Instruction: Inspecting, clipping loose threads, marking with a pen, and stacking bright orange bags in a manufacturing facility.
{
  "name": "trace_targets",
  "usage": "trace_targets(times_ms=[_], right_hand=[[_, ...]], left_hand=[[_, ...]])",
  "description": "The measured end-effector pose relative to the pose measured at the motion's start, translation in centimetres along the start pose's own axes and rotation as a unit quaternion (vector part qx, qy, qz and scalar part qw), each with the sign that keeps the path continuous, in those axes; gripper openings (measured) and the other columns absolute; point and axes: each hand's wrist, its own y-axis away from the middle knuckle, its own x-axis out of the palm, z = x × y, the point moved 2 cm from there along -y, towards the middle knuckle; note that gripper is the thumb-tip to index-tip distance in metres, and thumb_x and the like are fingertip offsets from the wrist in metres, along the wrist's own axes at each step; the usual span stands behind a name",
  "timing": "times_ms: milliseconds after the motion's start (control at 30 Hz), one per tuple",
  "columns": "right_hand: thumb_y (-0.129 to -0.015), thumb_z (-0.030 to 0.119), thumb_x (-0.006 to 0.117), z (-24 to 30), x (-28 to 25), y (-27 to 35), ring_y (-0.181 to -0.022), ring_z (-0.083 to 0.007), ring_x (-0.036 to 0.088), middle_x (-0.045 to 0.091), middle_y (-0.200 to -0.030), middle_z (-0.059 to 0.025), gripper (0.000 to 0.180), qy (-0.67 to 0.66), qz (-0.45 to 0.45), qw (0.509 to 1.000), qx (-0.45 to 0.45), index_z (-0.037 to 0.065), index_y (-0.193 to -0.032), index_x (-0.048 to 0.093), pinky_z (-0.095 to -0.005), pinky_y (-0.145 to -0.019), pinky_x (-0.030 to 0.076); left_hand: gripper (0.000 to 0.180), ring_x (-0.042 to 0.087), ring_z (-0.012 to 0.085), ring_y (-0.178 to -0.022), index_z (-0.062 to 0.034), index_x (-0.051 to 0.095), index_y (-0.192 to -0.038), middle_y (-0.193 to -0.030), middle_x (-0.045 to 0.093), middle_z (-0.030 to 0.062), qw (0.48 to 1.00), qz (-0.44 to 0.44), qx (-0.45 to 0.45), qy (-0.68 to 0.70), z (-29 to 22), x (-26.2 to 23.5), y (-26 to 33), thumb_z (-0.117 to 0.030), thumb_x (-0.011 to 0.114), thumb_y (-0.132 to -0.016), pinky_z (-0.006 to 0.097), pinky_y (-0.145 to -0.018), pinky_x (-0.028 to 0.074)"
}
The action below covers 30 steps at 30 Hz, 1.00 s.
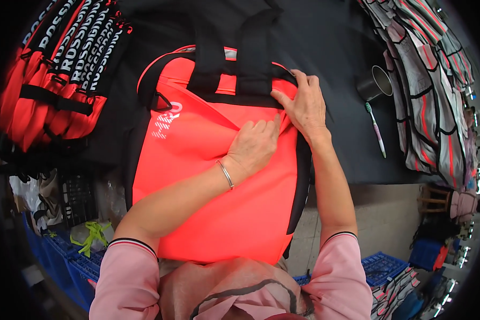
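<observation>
A bright coral-red backpack (213, 197) with black sides and black straps lies in front of me, its lower end against my body. My left hand (253, 146), a silver bracelet on its wrist, is closed on the front panel near the upper right, and the cloth bunches into folds around it. At the top right corner, my right hand (306, 104) grips the bag's edge, thumb on the front and fingers over the rim. Two wide black straps (253, 66) run up from the bag's top. A black triangular ring (161, 101) hangs at its upper left.
Strapped red-and-black bags (53, 101) are stacked at the left of the black-covered table (341, 37). To the right are a metal cup (374, 84), a toothbrush (376, 130) and a pile of grey pieces with red strips (424, 96). Blue crates (384, 266) stand below.
</observation>
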Motion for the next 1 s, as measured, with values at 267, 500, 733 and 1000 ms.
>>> trace_targets(times_ms=[267,500,733,1000], right_hand=[[-0.081,0.036,0.071,-3.4,2.4,-0.5,-0.101,-0.0350,0.062,0.064,-0.100,-0.0182,0.047,-0.120,0.011,0.988,0.094,0.001,-0.113,0.064,-0.0405,-0.089,0.047],[-0.081,0.034,0.070,-3.3,2.2,0.0,-0.098,-0.0350,0.062,0.062,-0.102,-0.0174,0.049,-0.112,-0.012,0.989,0.090,0.000,-0.114,0.062,-0.0418,-0.086,0.049],[-0.080,0.032,0.072,-3.4,2.1,0.5,-0.095,-0.0327,0.062,0.062,-0.098,-0.0142,0.046,-0.130,-0.026,0.987,0.090,0.001,-0.113,0.064,-0.0406,-0.084,0.049],[-0.080,0.032,0.072,-3.7,2.1,0.5,-0.091,-0.0305,0.062,0.060,-0.094,-0.0126,0.046,-0.139,-0.031,0.985,0.096,0.001,-0.113,0.063,-0.0391,-0.082,0.049]], left_hand=[[0.027,0.063,0.0272,-0.085,-0.0009,0.061,-0.115,-0.096,0.060,0.0132,0.907,-0.069,-0.221,0.351,4.4,0.9,-1.3,-0.013,0.062,-0.091,0.038,-0.076,0.051],[0.018,0.063,0.0280,-0.079,0.0018,0.063,-0.102,-0.091,0.062,0.0145,0.919,0.003,-0.210,0.333,5.0,1.1,-3.3,-0.010,0.064,-0.089,0.037,-0.072,0.052],[0.019,0.065,0.0252,-0.072,0.0030,0.061,-0.104,-0.094,0.061,0.0160,0.922,-0.110,-0.184,0.323,6.8,2.1,-2.0,-0.007,0.065,-0.088,0.034,-0.067,0.053],[0.022,0.065,0.0108,-0.071,0.0050,0.060,-0.106,-0.094,0.066,0.0084,0.735,-0.005,-0.429,0.525,10.7,2.9,-3.8,-0.007,0.067,-0.089,0.024,-0.061,0.055]])
